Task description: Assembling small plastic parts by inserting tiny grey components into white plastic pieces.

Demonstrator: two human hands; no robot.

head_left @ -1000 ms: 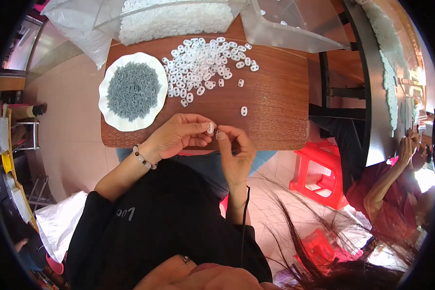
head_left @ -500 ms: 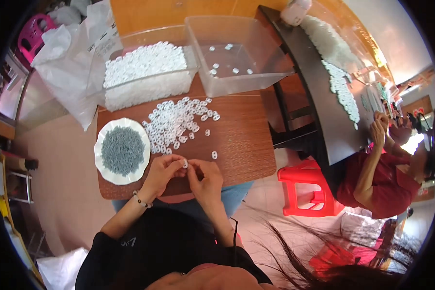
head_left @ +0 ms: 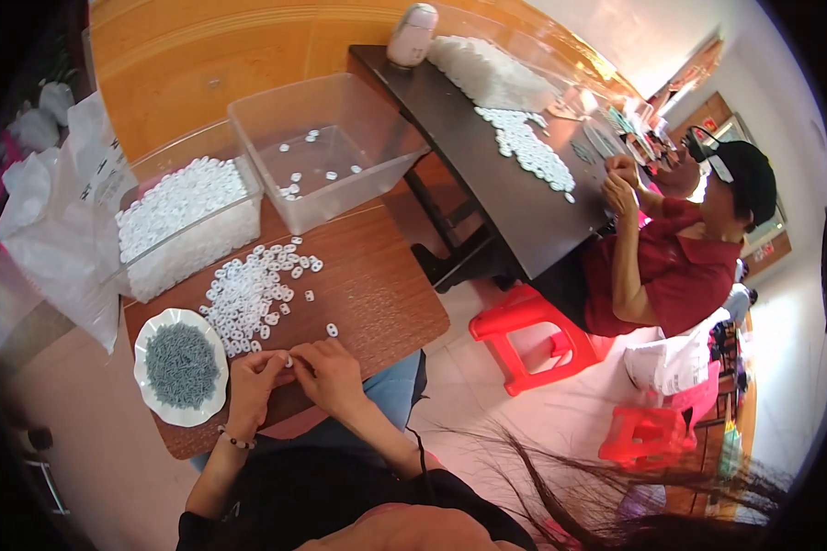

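Close to the table's front edge, my left hand (head_left: 255,384) pinches a small white oval piece (head_left: 289,362) between thumb and fingertips. My right hand (head_left: 333,375) meets it there, fingers closed together at the piece; whether a small pin is in them is hidden. Just left of my left hand stands a white scalloped plate (head_left: 219,369) heaped with thin grey pins (head_left: 182,365). Beyond my hands lies a loose pile of white oval two-holed pieces (head_left: 243,298). One single piece (head_left: 332,330) lies apart, just beyond my right hand.
A clear bin (head_left: 193,234) full of white pieces stands at the table's back, beside another clear bin (head_left: 312,211) with several pieces. A white sack (head_left: 60,220) is at left. To the right, a person in dark red works at a dark table (head_left: 515,202), near a red stool (head_left: 524,344).
The view has swung to the right, so the table sits further left and more of the other person shows. My hands stay together at the white piece.
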